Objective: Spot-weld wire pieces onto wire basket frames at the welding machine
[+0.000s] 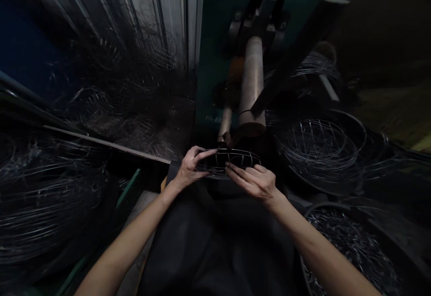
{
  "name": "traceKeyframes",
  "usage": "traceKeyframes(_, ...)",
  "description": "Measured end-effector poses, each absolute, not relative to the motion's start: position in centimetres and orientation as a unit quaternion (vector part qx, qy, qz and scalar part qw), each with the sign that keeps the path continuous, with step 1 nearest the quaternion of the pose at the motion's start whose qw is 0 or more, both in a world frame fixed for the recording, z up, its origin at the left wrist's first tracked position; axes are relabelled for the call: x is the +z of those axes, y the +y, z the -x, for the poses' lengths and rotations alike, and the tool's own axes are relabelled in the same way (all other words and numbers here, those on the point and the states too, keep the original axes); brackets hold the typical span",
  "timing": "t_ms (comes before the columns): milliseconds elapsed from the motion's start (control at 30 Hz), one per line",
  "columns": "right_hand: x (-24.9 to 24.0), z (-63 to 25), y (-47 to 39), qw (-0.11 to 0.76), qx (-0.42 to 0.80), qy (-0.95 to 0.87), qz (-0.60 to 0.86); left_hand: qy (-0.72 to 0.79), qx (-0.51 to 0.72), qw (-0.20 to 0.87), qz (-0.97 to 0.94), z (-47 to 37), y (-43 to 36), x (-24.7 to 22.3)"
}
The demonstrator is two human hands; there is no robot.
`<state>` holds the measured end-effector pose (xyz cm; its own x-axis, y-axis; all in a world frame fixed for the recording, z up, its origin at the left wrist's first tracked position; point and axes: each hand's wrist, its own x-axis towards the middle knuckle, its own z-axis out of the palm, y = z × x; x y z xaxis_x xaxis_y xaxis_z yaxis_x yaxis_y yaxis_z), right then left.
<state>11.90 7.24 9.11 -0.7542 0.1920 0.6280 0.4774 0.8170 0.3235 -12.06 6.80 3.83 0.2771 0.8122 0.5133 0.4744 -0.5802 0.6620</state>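
Round silver wire frame (243, 152): thin, shiny rods are curving around its rim, with short cross-wires running between them; it is sitting between the person's two hands, just above the smooth black cloth (218, 242) covering the lap.
Left hand (190, 168): bare fingers and thumb are spreading above and below the frame's left edge, clamping it between them.
Right hand (256, 180): fingers are bunching together and gripping the frame's near right side, their tips reaching towards its middle.
Dark round tub (323, 204): at the person's lower right, it is holding a loose mass of small, glinting metal pieces.
Wide dark round pan (298, 176): beyond that tub, it is holding thin wire rings and gridded wire rounds, loosely overlapping.
Heap of thin wire hoops (43, 215): on the left, many curved strands are catching light, partly blurred.
Dark green machine (215, 40): straight ahead, a thick, pale metal cylinder (252, 76) is jutting towards the hands, its blunt end standing just beyond the frame.
Ridged grey metal sheet (182, 18): upper left, it is standing behind tangled wire (117, 63).
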Motion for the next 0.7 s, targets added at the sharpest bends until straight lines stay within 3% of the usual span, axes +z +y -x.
traceKeyframes(700,8.5,-11.5,7.2,0.278,-0.292,-0.892,0.204,0.45,0.409,0.141,-0.781,12.0,8.0,2.2)
